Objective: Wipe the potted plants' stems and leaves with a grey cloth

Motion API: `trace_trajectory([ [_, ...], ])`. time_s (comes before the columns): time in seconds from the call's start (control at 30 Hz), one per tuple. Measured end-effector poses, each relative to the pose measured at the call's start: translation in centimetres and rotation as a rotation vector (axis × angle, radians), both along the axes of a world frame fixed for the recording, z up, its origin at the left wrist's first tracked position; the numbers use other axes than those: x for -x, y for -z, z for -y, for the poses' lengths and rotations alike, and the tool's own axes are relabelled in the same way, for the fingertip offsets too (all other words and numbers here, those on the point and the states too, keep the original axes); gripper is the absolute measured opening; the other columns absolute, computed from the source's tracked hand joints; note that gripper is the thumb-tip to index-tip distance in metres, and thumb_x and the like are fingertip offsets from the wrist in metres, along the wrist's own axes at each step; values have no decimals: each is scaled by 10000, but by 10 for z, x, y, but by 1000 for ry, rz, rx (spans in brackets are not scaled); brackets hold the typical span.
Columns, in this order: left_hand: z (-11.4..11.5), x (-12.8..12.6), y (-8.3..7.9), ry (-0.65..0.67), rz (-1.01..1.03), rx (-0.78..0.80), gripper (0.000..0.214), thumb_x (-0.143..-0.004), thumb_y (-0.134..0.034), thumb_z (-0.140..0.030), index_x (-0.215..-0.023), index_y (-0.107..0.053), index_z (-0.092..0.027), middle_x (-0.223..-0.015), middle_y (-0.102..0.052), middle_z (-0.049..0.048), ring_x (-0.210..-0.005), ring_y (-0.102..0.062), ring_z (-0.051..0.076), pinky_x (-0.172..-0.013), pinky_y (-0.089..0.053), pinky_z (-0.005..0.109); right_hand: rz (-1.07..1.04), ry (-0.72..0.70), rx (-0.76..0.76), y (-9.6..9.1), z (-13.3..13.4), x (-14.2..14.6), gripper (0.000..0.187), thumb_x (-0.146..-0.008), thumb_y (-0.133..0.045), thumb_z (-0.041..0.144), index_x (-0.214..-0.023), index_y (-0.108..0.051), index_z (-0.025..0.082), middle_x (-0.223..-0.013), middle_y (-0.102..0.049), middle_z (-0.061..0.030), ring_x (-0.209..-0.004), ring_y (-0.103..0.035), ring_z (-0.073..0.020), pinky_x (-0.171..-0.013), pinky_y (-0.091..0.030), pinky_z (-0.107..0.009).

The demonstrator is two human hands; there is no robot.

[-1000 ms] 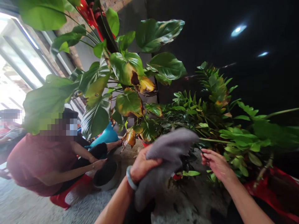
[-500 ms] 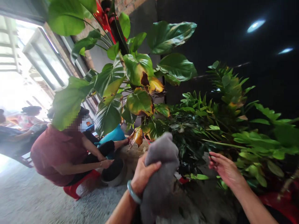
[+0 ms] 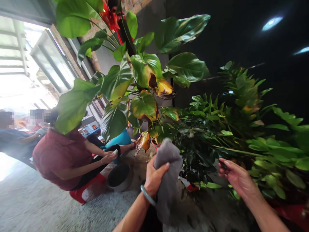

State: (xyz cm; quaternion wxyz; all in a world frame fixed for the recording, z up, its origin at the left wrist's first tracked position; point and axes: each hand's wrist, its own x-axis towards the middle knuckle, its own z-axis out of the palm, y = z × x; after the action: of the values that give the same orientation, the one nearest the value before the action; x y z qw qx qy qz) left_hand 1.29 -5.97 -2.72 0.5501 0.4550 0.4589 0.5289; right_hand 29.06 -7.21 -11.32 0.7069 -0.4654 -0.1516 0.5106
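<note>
My left hand (image 3: 155,175), with a pale bangle on its wrist, is closed around a bunched grey cloth (image 3: 169,180) whose lower end hangs down. My right hand (image 3: 235,175) is raised at the right, thumb and fingers pinched on a small dark leaf (image 3: 224,165); whether it is joined to a stem is hard to see. Dense dark-green foliage (image 3: 196,145) stands just behind both hands. Above and left of the cloth rises a tall plant with broad leaves (image 3: 145,104), several of them yellowed and brown at the edges.
To the left a person in a dark red shirt (image 3: 58,154) sits on a red stool (image 3: 79,193), holding something small and white over a grey bucket (image 3: 126,182). More people sit behind. A feathery-leaved plant (image 3: 277,148) fills the right side, before a dark wall (image 3: 241,32).
Both of my hands and the cloth have shifted slightly right in view. The seated person's hands have come up from the bucket and together around a small white thing.
</note>
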Motion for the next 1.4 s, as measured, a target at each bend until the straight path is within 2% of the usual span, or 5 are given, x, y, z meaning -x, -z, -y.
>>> trace_trajectory([
  [0.17,-60,-14,-30,-176,25,-204,512,-464,-833,-344,-920,-689,-159,-789,-715,27,-716,-631,185,-681,-506,293,-19,-3,-5,-5,1,2,232,-398,-783,239,-628,-768,211,-587,-717,-60,-459,-588,-167,-413,-504,-283],
  [0.4,-21,-15,53,120,-104,80,309,-421,-795,-244,-704,-708,-154,-598,-659,1,-575,-551,159,-576,-444,277,13,7,-12,-8,5,4,236,-375,-809,195,-605,-762,213,-568,-709,-43,-443,-575,-151,-392,-489,-259],
  [0.67,-56,-13,-26,-165,32,-175,535,-486,-841,-338,-967,-692,-158,-790,-718,25,-685,-634,173,-671,-510,291,2,12,-38,-3,2,3,252,-401,-798,212,-652,-773,205,-605,-721,-60,-483,-603,-164,-435,-513,-276],
  [0.9,-17,-22,44,157,-79,192,288,-414,-826,-225,-662,-701,-150,-567,-655,-3,-523,-556,145,-531,-456,265,-34,-52,-34,3,1,2,206,-486,-756,242,-690,-778,231,-660,-739,-67,-536,-621,-190,-455,-509,-297],
  [1.4,-1,-31,47,213,-76,262,376,-401,-837,-307,-703,-679,-150,-571,-642,-2,-537,-547,140,-542,-441,259,42,-113,-89,8,7,-3,217,-589,-720,311,-787,-785,250,-800,-765,-78,-676,-669,-233,-523,-523,-328],
])
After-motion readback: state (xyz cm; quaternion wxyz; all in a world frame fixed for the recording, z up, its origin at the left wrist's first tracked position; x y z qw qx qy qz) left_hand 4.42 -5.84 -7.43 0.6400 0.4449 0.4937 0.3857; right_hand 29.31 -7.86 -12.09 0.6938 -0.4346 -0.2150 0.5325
